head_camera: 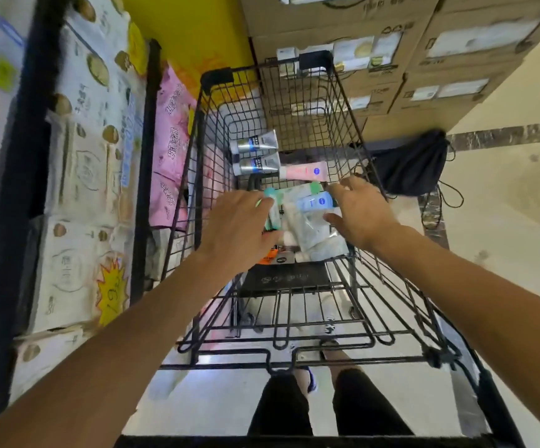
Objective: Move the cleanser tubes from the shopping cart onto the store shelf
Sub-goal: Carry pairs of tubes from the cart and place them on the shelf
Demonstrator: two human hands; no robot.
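Two hands reach into our cart [346, 101]: the left hand [241, 226] rests with loose fingers on a green-capped tube [273, 205], grasping nothing, and the right hand [360, 211] pinches a blue-labelled tube [315, 202] between thumb and fingers. Both tubes lie in a heap of pale tubes [310, 231] mid-basket. Two silver tubes [255, 153] and a pink tube [301, 172] lie nearer the cart's far end, beside the shelf [145, 130] of packs on our left.
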